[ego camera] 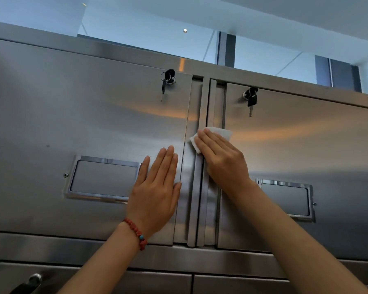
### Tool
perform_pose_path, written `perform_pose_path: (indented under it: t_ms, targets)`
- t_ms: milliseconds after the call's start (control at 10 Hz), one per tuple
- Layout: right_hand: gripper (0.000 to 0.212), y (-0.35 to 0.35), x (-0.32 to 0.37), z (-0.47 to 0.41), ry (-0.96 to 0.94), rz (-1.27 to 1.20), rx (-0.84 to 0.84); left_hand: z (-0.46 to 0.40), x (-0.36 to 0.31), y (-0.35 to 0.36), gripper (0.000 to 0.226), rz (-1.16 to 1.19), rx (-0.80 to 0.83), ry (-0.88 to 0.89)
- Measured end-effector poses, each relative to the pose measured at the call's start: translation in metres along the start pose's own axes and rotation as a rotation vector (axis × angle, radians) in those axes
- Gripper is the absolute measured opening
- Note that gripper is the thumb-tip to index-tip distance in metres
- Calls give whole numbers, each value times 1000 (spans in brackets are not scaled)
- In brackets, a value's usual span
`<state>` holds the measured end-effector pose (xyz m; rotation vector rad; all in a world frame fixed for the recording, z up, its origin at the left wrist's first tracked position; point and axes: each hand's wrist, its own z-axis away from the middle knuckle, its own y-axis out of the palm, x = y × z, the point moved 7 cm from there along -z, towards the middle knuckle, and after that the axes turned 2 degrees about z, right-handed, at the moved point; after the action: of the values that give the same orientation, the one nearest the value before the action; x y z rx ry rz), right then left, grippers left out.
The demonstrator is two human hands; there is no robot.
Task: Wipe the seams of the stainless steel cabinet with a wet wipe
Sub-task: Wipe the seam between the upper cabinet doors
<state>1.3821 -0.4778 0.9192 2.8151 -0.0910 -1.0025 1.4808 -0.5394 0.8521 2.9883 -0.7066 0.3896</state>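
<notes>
From my feed, the cabinet (pixel 89 115) runs off the frame on both sides, and I see only the top edges of the lower drawers. A dark handle (pixel 28 283) at the bottom left is cut off and blurred. My left hand covers the right end of the left recessed pull (pixel 103 179), and my right wrist hides the left edge of the right recessed pull (pixel 287 198). Most of the wipe (pixel 219 132) sits under my right hand, so I cannot make out how it is folded.

I count two upper doors, two locks and two recessed pulls. The left lock (pixel 170 78) has a key in it with a second key hanging from a ring; the right lock (pixel 250 94) has a key with one more hanging below. There is one white wipe.

My left hand (pixel 157 192) lies flat and relaxed on the left door, fingers straight and together, beside the centre seam, with a red bead bracelet (pixel 136 234) on its wrist. My right hand (pixel 221 158) presses the wipe with straight fingers against the vertical strips between the two doors, roughly halfway up.
</notes>
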Motion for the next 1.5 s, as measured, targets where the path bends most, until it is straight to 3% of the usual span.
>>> perform_pose_path:
  t_ms: [1500]
  targets:
    - [37,7,-17,-28,99,5,-34,0,-1,-1,57,-10,-3,-3]
